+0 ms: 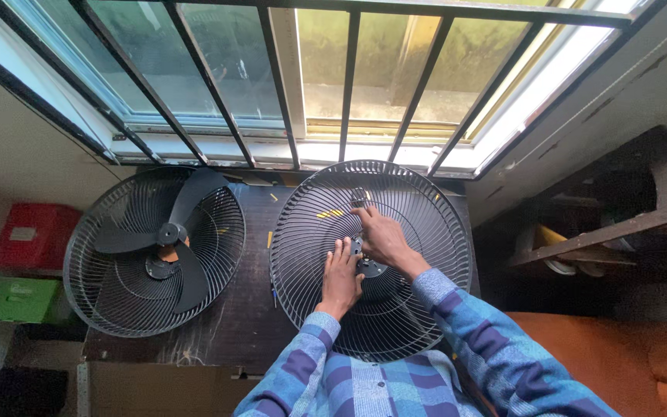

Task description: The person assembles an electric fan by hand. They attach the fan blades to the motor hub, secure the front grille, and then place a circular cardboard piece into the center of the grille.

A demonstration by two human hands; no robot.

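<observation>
A round black wire fan guard (418,202) lies on a dark wooden table (233,324) in front of me. My left hand (340,279) rests flat on the guard's wires near its centre hub (368,268). My right hand (380,234) sits just above the hub, fingers curled on a small metal part at the guard's middle; what it grips is too small to tell. To the left lies a second wire guard (94,293) with a black three-blade fan propeller (165,232) resting inside it.
A barred window (303,85) runs along the table's far edge. A red box (34,234) and a green box (17,300) sit at the left. Dark wooden shelving (619,216) stands at the right, an orange surface (604,355) below it. Small yellow bits lie on the table.
</observation>
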